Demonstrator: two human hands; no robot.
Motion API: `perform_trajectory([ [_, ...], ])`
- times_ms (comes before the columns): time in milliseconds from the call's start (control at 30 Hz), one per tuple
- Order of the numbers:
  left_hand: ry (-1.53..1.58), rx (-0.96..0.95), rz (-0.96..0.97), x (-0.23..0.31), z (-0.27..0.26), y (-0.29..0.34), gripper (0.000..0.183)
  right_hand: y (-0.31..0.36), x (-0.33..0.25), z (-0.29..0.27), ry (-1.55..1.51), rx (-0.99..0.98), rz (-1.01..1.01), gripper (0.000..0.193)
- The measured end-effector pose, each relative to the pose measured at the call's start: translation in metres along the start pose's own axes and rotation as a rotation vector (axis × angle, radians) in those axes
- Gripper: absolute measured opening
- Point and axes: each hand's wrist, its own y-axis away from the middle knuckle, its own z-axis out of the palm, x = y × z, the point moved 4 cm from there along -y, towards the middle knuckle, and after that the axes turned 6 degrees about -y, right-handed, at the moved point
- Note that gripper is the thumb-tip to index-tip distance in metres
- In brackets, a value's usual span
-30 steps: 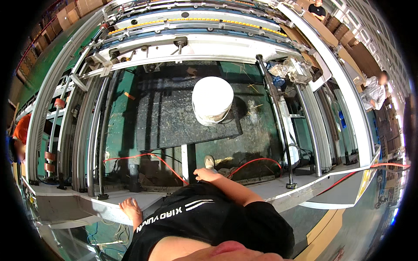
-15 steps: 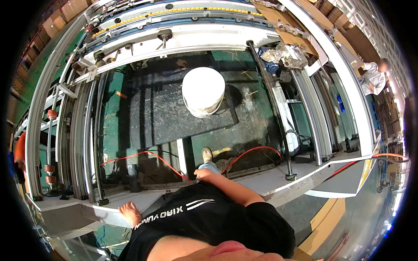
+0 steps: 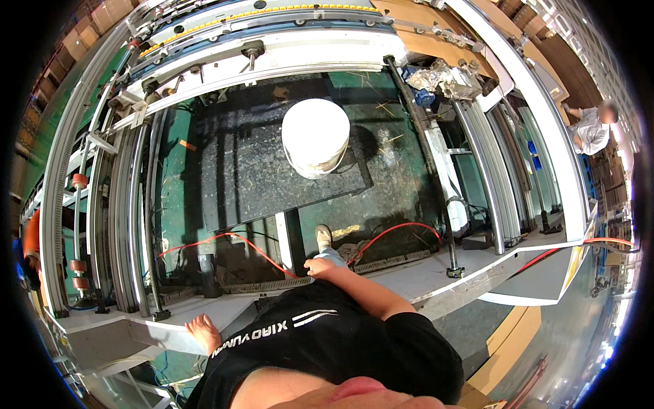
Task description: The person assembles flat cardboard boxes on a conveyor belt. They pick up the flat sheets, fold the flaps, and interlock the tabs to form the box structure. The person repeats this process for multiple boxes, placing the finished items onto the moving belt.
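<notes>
My left hand point(image 3: 203, 332) lies on the grey metal ledge point(image 3: 163, 334) of a large machine frame, its fingers stretched out and apart. Over my blue trouser leg, my right hand point(image 3: 320, 267) has its fingers curled closed; whatever they may hold is hidden. My light-coloured shoe point(image 3: 323, 236) shows just beyond it. Farther off, a white bucket point(image 3: 315, 133) stands inside the frame on a dark, speckled board point(image 3: 252, 163), away from both hands. A thin red hose point(image 3: 259, 252) runs along the near side of the opening, close to my right hand.
Metal guide rails point(image 3: 141, 225) flank the opening, with more rails point(image 3: 487, 184) on the right. A conveyor with yellow rollers point(image 3: 259, 18) crosses the far side. Crumpled clear plastic point(image 3: 453, 80) sits at far right. Another person point(image 3: 591, 133) is beyond the frame; a cardboard strip point(image 3: 504, 347) lies near right.
The view has shifted slightly, so the bucket sits a little higher in the picture. Both my hands stay where they were. The person at far right has shifted slightly.
</notes>
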Motion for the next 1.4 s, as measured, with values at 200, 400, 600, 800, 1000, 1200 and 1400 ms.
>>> perform_trajectory([
  [200, 0.024, 0.02, -0.004, 0.0, 0.003, -0.001, 0.025, -0.008, 0.018, 0.012, -0.07, 0.101, -0.043, 0.039],
  [400, 0.121, 0.117, 0.063, 0.03, 0.019, -0.026, 0.023, -0.009, 0.046, 0.0, -0.169, 0.2, -0.111, 0.038],
  [600, 0.5, 0.023, 0.516, 0.248, -0.031, -0.147, 0.031, -0.02, 0.115, -0.122, -0.384, 0.394, -0.218, 0.039],
  [800, 0.587, 0.064, 0.855, 0.548, -0.131, -0.259, 0.039, -0.028, 0.159, -0.375, -0.347, 0.626, -0.145, 0.035],
  [1000, 0.642, 0.153, 1.057, 0.754, -0.219, -0.332, 0.049, -0.008, 0.237, -0.509, -0.484, 0.905, -0.081, 0.033],
  [1200, 0.625, 0.323, 1.045, 0.845, -0.253, -0.392, 0.055, 0.017, 0.27, -0.573, -0.414, 1.063, -0.138, 0.029],
  [1400, 0.527, 0.385, 1.044, 0.894, -0.251, -0.434, 0.059, 0.021, 0.267, -0.661, -0.168, 1.211, -0.165, 0.029],
])
